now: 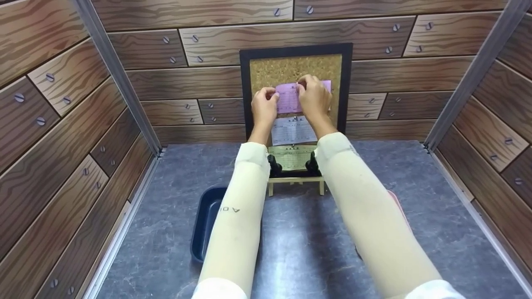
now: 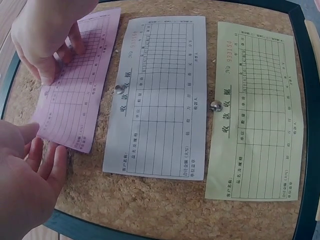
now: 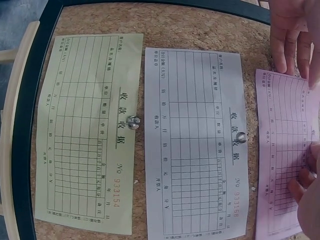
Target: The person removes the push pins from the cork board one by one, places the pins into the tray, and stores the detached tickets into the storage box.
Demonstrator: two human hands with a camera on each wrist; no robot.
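Apparently two of three slips are up; the white slip (image 2: 157,125), mid-frame in the left wrist view, and the green slip (image 2: 255,125), at that frame's right, each bear a silver pin (image 2: 119,89) on the corkboard (image 1: 291,66); the pink slip (image 1: 287,101), above centre in the head view, seems yet to be fastened; the left hand (image 1: 264,107) pinches its edge; the right hand (image 1: 316,99) bends over it, gripping what, I cannot tell.

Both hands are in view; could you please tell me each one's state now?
Left hand: closed, pinching the pink slip at one end.
Right hand: on the same slip; exact grip cannot be told.
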